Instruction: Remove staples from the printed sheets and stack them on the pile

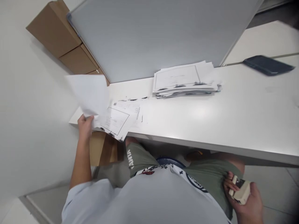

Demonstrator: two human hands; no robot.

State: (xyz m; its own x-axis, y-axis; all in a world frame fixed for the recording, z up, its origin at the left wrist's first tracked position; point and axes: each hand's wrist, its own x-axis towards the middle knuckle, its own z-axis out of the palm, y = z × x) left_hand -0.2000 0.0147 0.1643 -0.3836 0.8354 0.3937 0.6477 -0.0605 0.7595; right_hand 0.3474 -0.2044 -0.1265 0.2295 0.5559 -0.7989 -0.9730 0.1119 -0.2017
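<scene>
My left hand (85,124) is closed on the lower edge of a white sheet of paper (91,93), lifted and slightly blurred at the left end of the table. Beside and below it, loose printed sheets (116,119) lie overlapping, one jutting past the table's front edge. My right hand (247,199) rests low by my right thigh, its fingers wrapped around a small cream-coloured tool (243,193) that looks like a stapler. Further back on the table sits a thick, uneven stack of printed papers (179,79).
A grey-white panel (151,37) stands along the back of the white table (210,121). Cardboard boxes (56,31) are at the back left, and another box (100,149) is under the table. A dark phone-like object (268,65) lies at the right. A wall borders the left.
</scene>
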